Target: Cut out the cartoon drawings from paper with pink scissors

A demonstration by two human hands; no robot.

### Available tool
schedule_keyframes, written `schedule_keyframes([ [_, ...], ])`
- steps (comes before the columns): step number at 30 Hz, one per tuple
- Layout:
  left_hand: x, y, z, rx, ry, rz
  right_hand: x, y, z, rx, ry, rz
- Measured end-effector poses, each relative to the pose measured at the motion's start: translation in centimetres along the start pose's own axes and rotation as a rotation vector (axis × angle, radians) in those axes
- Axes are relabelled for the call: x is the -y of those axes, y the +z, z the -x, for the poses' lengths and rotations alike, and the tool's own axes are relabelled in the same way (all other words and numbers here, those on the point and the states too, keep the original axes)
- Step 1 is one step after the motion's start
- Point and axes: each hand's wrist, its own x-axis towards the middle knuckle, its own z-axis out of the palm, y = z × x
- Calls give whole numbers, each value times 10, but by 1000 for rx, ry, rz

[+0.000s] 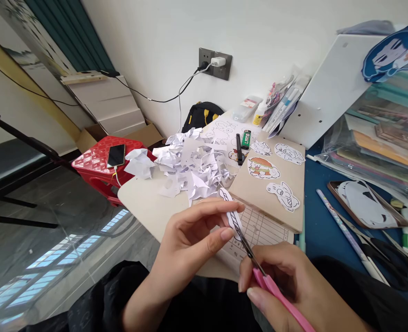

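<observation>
Left hand [190, 242]: grasping a slim paper cut-out [232, 218] between the thumb and fingers.
Right hand [290, 272]: wrapped around the handles of the pink scissors [280, 295], blades pointing up and toward the left hand.
Paper cut-out: white with a black striped drawing, held up over the bench [140, 198], its lower end at the scissor blades; whether the blades are parted is too small to tell.
Under the hands: a gridded sheet [264, 226], partly covered by them.
Brown board [243, 188]: just beyond that sheet, carrying several cut-out drawings, among them an orange-and-green one [263, 168] and a black-and-white one [284, 196].
Scraps: a heap of crumpled white paper [199, 159] beyond the left hand, left of the board.
Behind the board: a black cutter [239, 148] lying just beside a small green object [246, 139].
Right side: a blue surface [316, 184] with a patterned pen [339, 230], black-handled scissors [384, 256] and a brown tray [333, 190] of cut-outs.
Red stool [91, 159]: left of the bench, a phone [116, 156] resting on it.
</observation>
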Motion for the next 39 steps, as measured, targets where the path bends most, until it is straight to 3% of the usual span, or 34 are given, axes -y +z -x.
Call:
schedule_keyframes([
  [17,-6,5,3,-65,57,-162,0,0,2,-30,31,12],
  [39,-5,7,2,-89,68,-155,-9,0,-4,32,-42,-34],
])
